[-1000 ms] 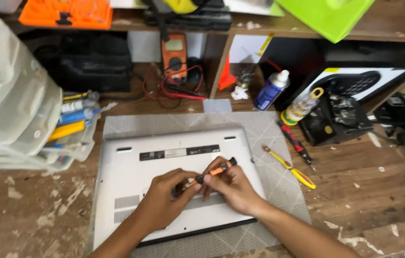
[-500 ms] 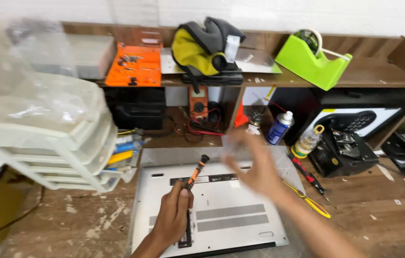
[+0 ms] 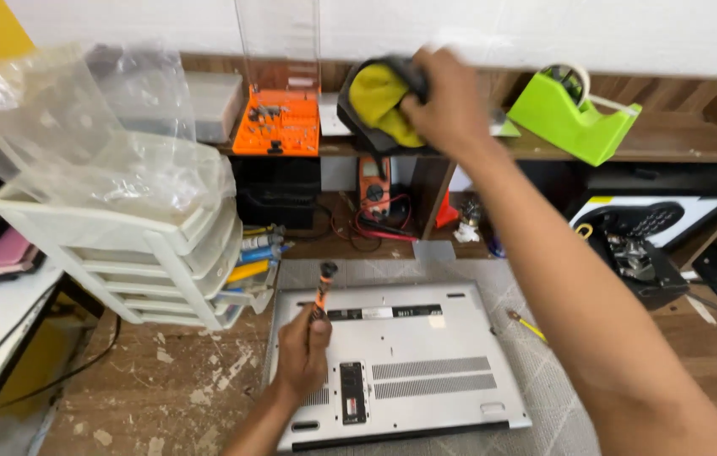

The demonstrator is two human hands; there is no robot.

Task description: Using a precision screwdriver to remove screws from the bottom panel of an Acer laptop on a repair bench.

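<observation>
Left hand (image 3: 303, 355) is fisted around a slim orange-and-black screwdriver (image 3: 321, 291), fingers pressed tight on the lower shaft. Its long axis runs nearly upright in the view, black cap end pointing away from the person toward the shelf, tilted slightly right. It sits over the left rear corner of a flat silver laptop turned bottom-up (image 3: 396, 363), with ribbed vent slots and a dark label strip, lying on a grey woven mat (image 3: 536, 397).

Right hand (image 3: 443, 105) reaches up to the wooden shelf (image 3: 679, 148), fingers closed on a soft black-and-yellow pouch (image 3: 379, 105).

Orange open plastic case (image 3: 278, 122) on the shelf holds small metal bits in rows. White stacked plastic drawer unit (image 3: 122, 262) at left, crinkled clear plastic bags (image 3: 96, 143) on top, coloured tubes sticking out of one drawer. Lime-green tape dispenser (image 3: 574, 114) at right. Scuffed wooden bench (image 3: 181, 388).
</observation>
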